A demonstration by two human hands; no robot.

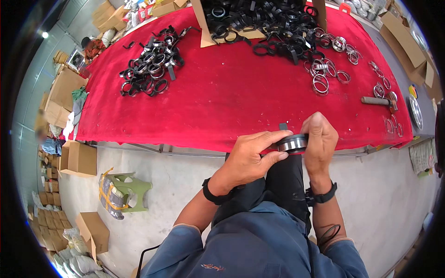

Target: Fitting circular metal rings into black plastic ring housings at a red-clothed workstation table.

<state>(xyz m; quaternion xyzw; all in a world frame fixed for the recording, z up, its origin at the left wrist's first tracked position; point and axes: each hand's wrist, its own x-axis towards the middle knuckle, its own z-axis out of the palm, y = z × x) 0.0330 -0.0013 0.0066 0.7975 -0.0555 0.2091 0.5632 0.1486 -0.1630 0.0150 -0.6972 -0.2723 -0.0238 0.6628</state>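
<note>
You pinch the black-and-silver ring (292,145) at the counter's (222,102) near edge, directly between both hands: left hand (251,156) clamped on its left side, right hand (321,141) on its right, its width running left-right.

Two hands (250,156), one held ring (292,144), two wristbands (211,193), one hammer (376,100), one stool (143,186)

A green stool (134,185), a yellow-taped bundle (111,196) touching it, stands near an open cardboard box (83,160).
</note>
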